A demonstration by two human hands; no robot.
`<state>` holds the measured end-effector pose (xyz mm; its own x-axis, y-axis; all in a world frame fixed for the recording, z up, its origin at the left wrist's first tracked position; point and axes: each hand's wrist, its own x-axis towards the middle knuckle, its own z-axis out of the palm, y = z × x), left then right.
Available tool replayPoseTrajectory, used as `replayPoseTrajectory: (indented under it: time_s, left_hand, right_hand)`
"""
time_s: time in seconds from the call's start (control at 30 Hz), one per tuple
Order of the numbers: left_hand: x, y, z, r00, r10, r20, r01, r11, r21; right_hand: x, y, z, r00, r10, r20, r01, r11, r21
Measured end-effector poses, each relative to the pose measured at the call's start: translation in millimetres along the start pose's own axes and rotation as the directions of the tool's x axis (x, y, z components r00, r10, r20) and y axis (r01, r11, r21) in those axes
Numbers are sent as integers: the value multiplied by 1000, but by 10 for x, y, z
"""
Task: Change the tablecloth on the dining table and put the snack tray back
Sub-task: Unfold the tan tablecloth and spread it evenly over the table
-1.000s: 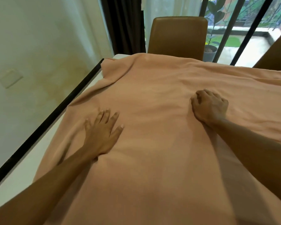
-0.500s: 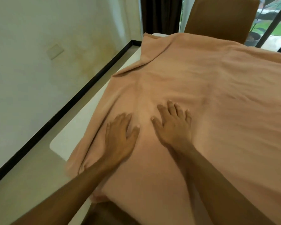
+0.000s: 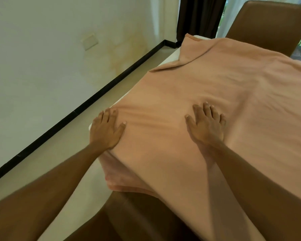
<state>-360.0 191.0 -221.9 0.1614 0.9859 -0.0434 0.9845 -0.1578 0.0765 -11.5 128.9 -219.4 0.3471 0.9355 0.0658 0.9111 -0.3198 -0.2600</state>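
both palms down on the peach tablecloth [image 3: 215,94], pressing, not gripping. left hand [image 3: 105,131] flat at the near left corner of the dining table [image 3: 169,57], fingers spread and lying open on the fabric, thumb out to the side, nothing pinched or held. placed there, most likely, to pin the cloth where it turns over the table's edge, so the overhang stays put. right hand [image 3: 206,124] further in on the tabletop, well apart from the left, also open and flat, fingers fanned toward the far end, holding nothing. probably set there to spread the fabric outward and work the slack away.

between the two hands, a run of shallow ripples, stretched roughly from one hand to the other. a judgement only: tension pulled sideways by the spread of the hands.

cloth soft and matte, thick enough to fold in rounded ridges, not sharp creases. draped over the near edge in a bunched, doubled fold above the brown chair seat [image 3: 146,218]. at the far left corner, turned back on itself in a loose flap, leaving a pale strip of bare tabletop showing along the left side. not yet square, then; more smoothing and tugging likely needed at that corner.

second brown chair [image 3: 268,23] at the far end, by the dark curtain [image 3: 198,16]. no snack tray in sight, so that step apparently not yet done.
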Motion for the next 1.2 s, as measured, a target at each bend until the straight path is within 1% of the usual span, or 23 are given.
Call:
replayPoseTrajectory:
  time_s: [0.17, 0.23, 0.3, 0.37, 0.43, 0.5, 0.53, 0.6, 0.63, 0.73, 0.77, 0.8, 0.87, 0.9, 0.93, 1.0, 1.03, 1.1, 1.13, 1.17, 1.2]
  left_hand:
    - [90, -535, -13, 987, 138, 83, -134, 989, -57]
    - [127, -639, -41, 976, 192, 102, -183, 979, -88]
    - [135, -622, -49, 968, 235, 90, -223, 967, -127]
    - [144, -634, -76, 955, 285, 84, -266, 946, -186]
    - [190, -684, -79, 932, 346, 105, -315, 920, -233]
    - [278, -829, -95, 907, 390, 161, -316, 881, -352]
    - [320, -878, -100, 888, 418, 190, -317, 858, -405]
    - [340, -1024, -129, 849, 468, 246, -321, 826, -464]
    - [315, -1034, -141, 831, 495, 253, -334, 809, -484]
    - [285, -1256, -249, 780, 570, 257, -373, 754, -540]
    - [288, -1334, -260, 777, 574, 261, -379, 756, -534]
    - [314, -1417, -260, 785, 552, 280, -367, 779, -508]
    - [345, -1601, -287, 805, 494, 328, -346, 841, -415]
    - [354, -1656, -297, 813, 474, 338, -334, 856, -396]
    - [367, -1703, -318, 818, 460, 346, -303, 855, -422]
    - [394, -1748, -368, 827, 443, 348, -219, 822, -526]
    - [414, -1740, -391, 830, 436, 349, -193, 810, -553]
    - [512, -1702, -419, 831, 440, 341, -186, 796, -576]
    - [541, -1685, -434, 843, 443, 305, -196, 781, -593]
    - [653, -1622, -431, 848, 457, 268, -219, 763, -609]
    - [745, -1554, -443, 852, 471, 231, -239, 741, -628]
  right_hand:
    - [6, 1, 11, 1000, 7, 5, -7, 1000, -14]
    - [7, -27, 20, 1000, 15, 24, -14, 999, -32]
    - [26, -43, 29, 998, 31, 55, -28, 998, -55]
    - [50, -127, 14, 994, 82, 78, -76, 994, -77]
    - [21, -315, -80, 980, 171, 105, -163, 983, -80]
    - [-161, -745, -95, 971, 200, 131, -196, 980, -42]
    - [-315, -1008, -54, 978, 169, 123, -167, 986, -24]
    - [-689, -1630, 165, 994, 49, 99, -45, 998, -46]
    - [-815, -1862, 292, 993, 35, 109, -29, 998, -57]
    - [-970, -2611, 606, 982, 164, 94, -164, 986, -13]
    - [-1011, -2814, 658, 978, 194, 83, -195, 981, 1]
    - [-1048, -2995, 699, 979, 189, 79, -189, 982, -11]
    - [-1137, -3294, 716, 983, 128, 130, -122, 991, -55]
    - [-1153, -3357, 705, 981, 103, 163, -95, 994, -55]
    - [-1138, -3380, 679, 981, 80, 175, -74, 996, -42]
    - [-1038, -3312, 567, 995, 45, 87, -44, 999, -14]
    - [-949, -3228, 515, 998, 61, 23, -61, 998, 10]
    - [-733, -2994, 488, 982, 171, -80, -166, 984, 67]
    - [-648, -2875, 487, 968, 227, -111, -220, 973, 72]
    - [-542, -2743, 511, 945, 307, -113, -300, 951, 75]
    - [-457, -2632, 519, 922, 377, -85, -373, 926, 66]
